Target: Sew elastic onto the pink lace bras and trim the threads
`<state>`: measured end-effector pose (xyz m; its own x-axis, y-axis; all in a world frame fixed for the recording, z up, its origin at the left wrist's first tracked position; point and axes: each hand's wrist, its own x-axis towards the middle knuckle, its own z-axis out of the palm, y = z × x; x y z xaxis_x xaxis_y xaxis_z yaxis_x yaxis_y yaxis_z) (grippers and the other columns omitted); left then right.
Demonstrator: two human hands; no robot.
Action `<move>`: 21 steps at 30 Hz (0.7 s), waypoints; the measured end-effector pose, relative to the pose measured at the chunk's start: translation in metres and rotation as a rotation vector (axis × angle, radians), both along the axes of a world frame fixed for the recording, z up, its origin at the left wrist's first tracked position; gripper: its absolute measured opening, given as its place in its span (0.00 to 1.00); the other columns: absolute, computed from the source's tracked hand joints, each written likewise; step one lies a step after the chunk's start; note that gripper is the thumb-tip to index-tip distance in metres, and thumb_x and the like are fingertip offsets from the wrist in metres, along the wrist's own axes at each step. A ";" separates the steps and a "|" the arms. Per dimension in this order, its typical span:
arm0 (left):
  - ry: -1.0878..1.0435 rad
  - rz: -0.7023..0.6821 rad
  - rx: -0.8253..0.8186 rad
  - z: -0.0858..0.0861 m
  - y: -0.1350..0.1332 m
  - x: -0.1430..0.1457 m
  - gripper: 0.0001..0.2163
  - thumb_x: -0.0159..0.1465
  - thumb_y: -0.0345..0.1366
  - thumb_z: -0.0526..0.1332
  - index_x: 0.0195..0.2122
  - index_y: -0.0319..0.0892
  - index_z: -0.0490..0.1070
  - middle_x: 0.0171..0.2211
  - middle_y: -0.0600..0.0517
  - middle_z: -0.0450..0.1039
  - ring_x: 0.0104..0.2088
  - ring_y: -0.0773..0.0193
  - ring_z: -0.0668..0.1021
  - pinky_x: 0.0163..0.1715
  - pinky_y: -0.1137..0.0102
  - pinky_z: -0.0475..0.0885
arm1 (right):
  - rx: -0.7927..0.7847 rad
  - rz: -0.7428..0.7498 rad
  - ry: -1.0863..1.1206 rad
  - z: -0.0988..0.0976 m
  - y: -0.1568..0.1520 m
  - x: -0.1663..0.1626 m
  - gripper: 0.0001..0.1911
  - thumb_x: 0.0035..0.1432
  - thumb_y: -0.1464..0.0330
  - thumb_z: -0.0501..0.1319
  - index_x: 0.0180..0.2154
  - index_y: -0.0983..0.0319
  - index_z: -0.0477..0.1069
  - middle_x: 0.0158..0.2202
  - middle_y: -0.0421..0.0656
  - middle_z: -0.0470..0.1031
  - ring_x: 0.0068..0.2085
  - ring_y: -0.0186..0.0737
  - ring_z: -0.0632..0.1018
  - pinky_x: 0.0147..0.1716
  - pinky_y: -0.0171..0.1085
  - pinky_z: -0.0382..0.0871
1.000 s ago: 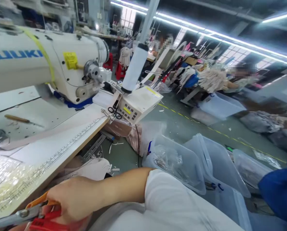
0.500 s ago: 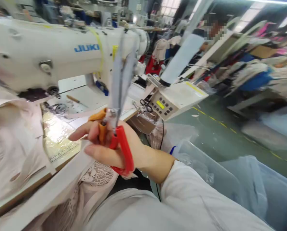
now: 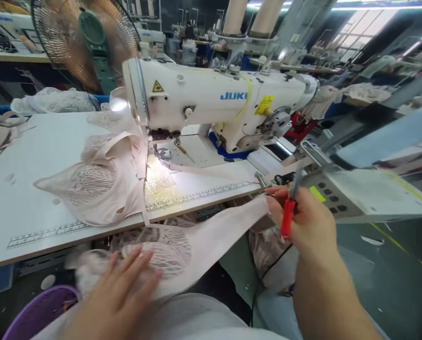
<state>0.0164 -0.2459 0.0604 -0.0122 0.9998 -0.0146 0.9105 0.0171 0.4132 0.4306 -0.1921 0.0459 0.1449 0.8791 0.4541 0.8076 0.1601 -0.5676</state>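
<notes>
My right hand [image 3: 312, 217] is closed around red-handled scissors [image 3: 288, 218], their blades blurred and partly hidden by the fingers. Its fingertips also pinch the end of a pale pink fabric band [image 3: 228, 226], which runs taut down to a lace bra [image 3: 171, 250] across my lap. On that bra lies my left hand [image 3: 125, 288], fingers spread and slightly blurred. Another pale pink lace bra [image 3: 93, 184] rests on the sewing table [image 3: 30, 174], beside the needle area of a white sewing machine [image 3: 196, 94].
A control box [image 3: 359, 193] juts out at the right of the machine. Behind the table stands a fan [image 3: 92, 33]. A purple basket [image 3: 37, 311] is at lower left. A printed ruler [image 3: 203, 192] follows the table's front edge, and a yellow-handled tool [image 3: 180, 147] lies under the machine arm.
The view has swung left, bringing in the fan and more table. My left hand has appeared on the bra. My right hand has lowered the scissors and stretches the band to the right.
</notes>
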 end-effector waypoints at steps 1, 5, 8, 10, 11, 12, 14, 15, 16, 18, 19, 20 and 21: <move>0.019 0.002 0.016 -0.001 0.014 -0.001 0.22 0.69 0.46 0.56 0.53 0.30 0.67 0.53 0.46 0.73 0.52 0.56 0.74 0.53 0.65 0.70 | -0.088 -0.035 -0.135 0.001 0.000 0.007 0.15 0.53 0.57 0.62 0.25 0.56 0.59 0.26 0.44 0.73 0.24 0.42 0.70 0.23 0.40 0.61; 0.102 -0.012 0.094 0.002 0.079 -0.008 0.23 0.69 0.45 0.55 0.54 0.27 0.64 0.58 0.44 0.70 0.58 0.56 0.70 0.57 0.68 0.65 | -0.315 0.133 -0.269 0.003 0.009 -0.016 0.19 0.55 0.58 0.62 0.22 0.55 0.54 0.20 0.43 0.69 0.21 0.43 0.68 0.21 0.40 0.55; 0.166 0.024 0.155 0.011 0.124 -0.016 0.26 0.70 0.46 0.52 0.58 0.26 0.60 0.63 0.42 0.63 0.61 0.53 0.66 0.60 0.66 0.62 | -0.443 0.440 -0.162 0.002 0.031 -0.083 0.16 0.56 0.60 0.63 0.25 0.56 0.58 0.26 0.44 0.74 0.28 0.45 0.75 0.26 0.40 0.63; 0.228 0.079 0.165 0.015 0.149 -0.019 0.29 0.70 0.48 0.50 0.61 0.27 0.56 0.64 0.41 0.60 0.63 0.49 0.63 0.61 0.63 0.61 | -0.500 0.509 -0.145 -0.001 0.052 -0.137 0.12 0.58 0.60 0.63 0.31 0.58 0.64 0.34 0.46 0.77 0.35 0.47 0.78 0.31 0.39 0.67; 0.259 0.108 0.153 0.016 0.159 -0.020 0.30 0.69 0.49 0.49 0.62 0.27 0.55 0.64 0.41 0.60 0.63 0.47 0.64 0.60 0.62 0.61 | -0.517 0.525 -0.158 -0.002 0.062 -0.163 0.11 0.58 0.60 0.63 0.33 0.60 0.65 0.36 0.48 0.77 0.36 0.47 0.78 0.31 0.39 0.67; 0.282 0.132 0.135 0.017 0.167 -0.021 0.30 0.70 0.49 0.48 0.62 0.27 0.55 0.62 0.40 0.62 0.62 0.46 0.65 0.59 0.59 0.63 | -0.515 0.532 -0.154 -0.004 0.073 -0.187 0.11 0.59 0.60 0.63 0.36 0.61 0.66 0.38 0.49 0.77 0.38 0.48 0.79 0.32 0.39 0.68; 0.302 0.159 0.103 0.017 0.175 -0.021 0.28 0.71 0.47 0.43 0.61 0.27 0.58 0.58 0.37 0.67 0.58 0.43 0.69 0.55 0.55 0.66 | -0.533 0.542 -0.145 -0.006 0.091 -0.227 0.15 0.55 0.63 0.66 0.40 0.64 0.67 0.41 0.52 0.77 0.43 0.51 0.79 0.35 0.40 0.69; 0.309 0.168 0.096 0.017 0.176 -0.022 0.28 0.72 0.45 0.39 0.60 0.26 0.60 0.56 0.37 0.68 0.56 0.43 0.70 0.53 0.54 0.67 | -0.534 0.536 -0.141 -0.008 0.098 -0.241 0.15 0.53 0.67 0.66 0.41 0.65 0.68 0.43 0.54 0.77 0.44 0.53 0.78 0.36 0.40 0.70; 0.317 0.172 0.098 0.019 0.174 -0.025 0.28 0.72 0.44 0.37 0.59 0.26 0.62 0.54 0.37 0.69 0.55 0.42 0.71 0.52 0.53 0.68 | -0.542 0.536 -0.135 -0.009 0.104 -0.252 0.14 0.52 0.70 0.66 0.41 0.66 0.68 0.43 0.55 0.77 0.45 0.53 0.78 0.36 0.40 0.70; 0.332 0.166 0.115 0.024 0.163 -0.034 0.28 0.72 0.43 0.35 0.59 0.28 0.63 0.53 0.38 0.69 0.54 0.43 0.72 0.50 0.53 0.69 | -0.552 0.549 -0.109 -0.010 0.112 -0.262 0.12 0.51 0.75 0.64 0.39 0.66 0.68 0.41 0.55 0.77 0.43 0.52 0.79 0.35 0.39 0.69; 0.340 0.161 0.128 0.027 0.155 -0.041 0.27 0.72 0.43 0.36 0.59 0.30 0.64 0.52 0.39 0.70 0.54 0.44 0.72 0.50 0.54 0.69 | -0.552 0.563 -0.085 -0.010 0.114 -0.263 0.10 0.51 0.75 0.64 0.38 0.65 0.68 0.40 0.54 0.77 0.41 0.50 0.79 0.35 0.38 0.69; 0.349 0.166 0.145 0.030 0.145 -0.051 0.26 0.72 0.43 0.38 0.59 0.32 0.63 0.53 0.40 0.70 0.54 0.45 0.72 0.51 0.55 0.68 | -0.547 0.580 -0.053 -0.009 0.115 -0.260 0.09 0.53 0.74 0.63 0.37 0.65 0.68 0.38 0.51 0.77 0.40 0.47 0.78 0.34 0.38 0.69; 0.354 0.177 0.165 0.033 0.133 -0.062 0.26 0.72 0.43 0.39 0.60 0.32 0.63 0.53 0.40 0.69 0.54 0.45 0.71 0.52 0.55 0.68 | -0.539 0.599 -0.019 -0.007 0.114 -0.254 0.07 0.54 0.73 0.63 0.36 0.63 0.67 0.37 0.49 0.77 0.39 0.45 0.78 0.34 0.37 0.69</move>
